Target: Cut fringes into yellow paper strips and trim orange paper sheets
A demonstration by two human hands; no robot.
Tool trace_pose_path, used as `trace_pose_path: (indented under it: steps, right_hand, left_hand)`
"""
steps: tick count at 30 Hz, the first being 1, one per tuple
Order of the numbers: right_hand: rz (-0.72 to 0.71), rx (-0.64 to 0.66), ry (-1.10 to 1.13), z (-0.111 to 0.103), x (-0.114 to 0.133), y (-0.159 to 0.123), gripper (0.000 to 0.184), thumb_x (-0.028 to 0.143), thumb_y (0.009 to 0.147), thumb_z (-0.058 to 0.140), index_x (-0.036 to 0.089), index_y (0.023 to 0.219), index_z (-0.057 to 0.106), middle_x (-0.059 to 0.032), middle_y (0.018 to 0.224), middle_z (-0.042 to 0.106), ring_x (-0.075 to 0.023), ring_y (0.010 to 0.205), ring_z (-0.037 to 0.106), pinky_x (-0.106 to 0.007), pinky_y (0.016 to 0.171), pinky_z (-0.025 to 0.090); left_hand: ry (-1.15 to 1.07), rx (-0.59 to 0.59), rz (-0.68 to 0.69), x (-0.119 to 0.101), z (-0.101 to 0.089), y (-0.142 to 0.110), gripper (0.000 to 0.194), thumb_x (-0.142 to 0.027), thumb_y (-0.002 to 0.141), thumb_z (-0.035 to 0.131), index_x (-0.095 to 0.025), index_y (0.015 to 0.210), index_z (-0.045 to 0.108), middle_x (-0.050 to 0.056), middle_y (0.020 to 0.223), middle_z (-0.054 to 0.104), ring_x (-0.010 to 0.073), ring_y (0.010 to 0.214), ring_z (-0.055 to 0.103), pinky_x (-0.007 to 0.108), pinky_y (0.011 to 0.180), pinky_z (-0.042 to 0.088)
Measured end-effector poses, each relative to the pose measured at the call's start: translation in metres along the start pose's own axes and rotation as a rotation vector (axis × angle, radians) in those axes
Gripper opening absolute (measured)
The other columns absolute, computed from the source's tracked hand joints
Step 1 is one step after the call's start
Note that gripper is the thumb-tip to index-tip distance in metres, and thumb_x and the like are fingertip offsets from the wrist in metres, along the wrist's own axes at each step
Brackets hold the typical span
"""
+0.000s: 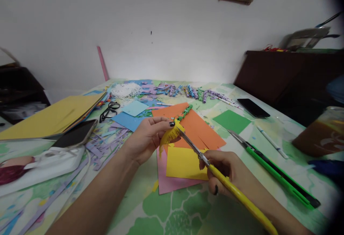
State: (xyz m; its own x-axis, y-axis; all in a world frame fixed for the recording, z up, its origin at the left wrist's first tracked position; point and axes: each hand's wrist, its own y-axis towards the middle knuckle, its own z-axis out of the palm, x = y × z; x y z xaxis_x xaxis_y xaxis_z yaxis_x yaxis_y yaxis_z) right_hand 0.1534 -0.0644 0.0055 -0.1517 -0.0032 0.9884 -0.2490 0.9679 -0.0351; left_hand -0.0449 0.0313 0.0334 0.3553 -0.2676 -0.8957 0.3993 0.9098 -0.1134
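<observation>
Between the fingers of my left hand [146,138] is a yellow paper strip [172,134], cut into a fine fringe along one side. My right hand [224,170] grips a pair of scissors [197,152] with long yellow handles. Their blade tips meet the strip near my left thumb. Just beyond the strip lies a green fringed paper piece [186,111] on an orange sheet [197,127]; whether it touches the strip I cannot tell. Under the scissors rest a yellow paper rectangle [182,163] and a pink sheet [163,177].
A green box cutter [279,174], blade out, lies at right near a phone [253,107] and a drink cup [319,134]. Glasses [109,111], another phone [76,133], and purple paper scraps [99,152] are on the left. Curled strips [190,91] and white string [126,90] lie behind.
</observation>
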Motion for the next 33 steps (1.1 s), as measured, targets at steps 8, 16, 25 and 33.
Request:
trace_pose_path:
  steps: [8,16,25,33]
  right_hand:
    - [-0.005,-0.002,0.012,-0.0008,-0.0023,0.0003,0.019,0.025,0.063,0.072,0.016,0.072,0.058,0.0045,0.054,0.051,-0.0073,0.045,0.039,-0.019,0.042,0.026]
    - [-0.013,-0.024,-0.060,0.0002,-0.0021,0.0008,0.022,0.028,0.066,0.073,0.016,0.071,0.056,0.0053,0.054,0.047,-0.0055,0.045,0.034,-0.018,0.040,0.024]
    - [-0.029,-0.006,-0.060,-0.0022,-0.0077,0.0005,0.028,0.034,0.066,0.075,0.014,0.071,0.056,0.0048,0.056,0.044,-0.0065,0.049,0.033,-0.019,0.042,0.025]
    - [-0.007,-0.021,-0.097,-0.0014,-0.0032,-0.0004,0.031,0.038,0.065,0.076,0.016,0.071,0.055,0.0041,0.053,0.049,-0.0067,0.044,0.037,-0.018,0.039,0.025]
  left_hand:
    - [0.012,0.021,0.008,-0.0002,0.0001,0.0008,0.011,-0.013,0.062,0.077,-0.011,0.067,0.067,0.006,0.066,0.071,0.0158,0.061,0.067,0.030,0.066,0.058]
    - [0.011,-0.002,0.021,0.0034,-0.0023,0.0012,0.017,-0.015,0.059,0.081,-0.013,0.070,0.069,0.006,0.067,0.073,0.0193,0.064,0.070,0.029,0.065,0.056]
    - [0.053,0.031,0.033,0.0022,-0.0014,0.0013,0.018,-0.018,0.060,0.081,-0.010,0.072,0.071,0.008,0.071,0.074,0.0187,0.065,0.070,0.028,0.064,0.055]
    - [0.043,0.045,0.047,0.0032,-0.0023,0.0016,0.014,-0.018,0.062,0.080,-0.011,0.069,0.070,0.007,0.069,0.073,0.0165,0.063,0.069,0.026,0.065,0.055]
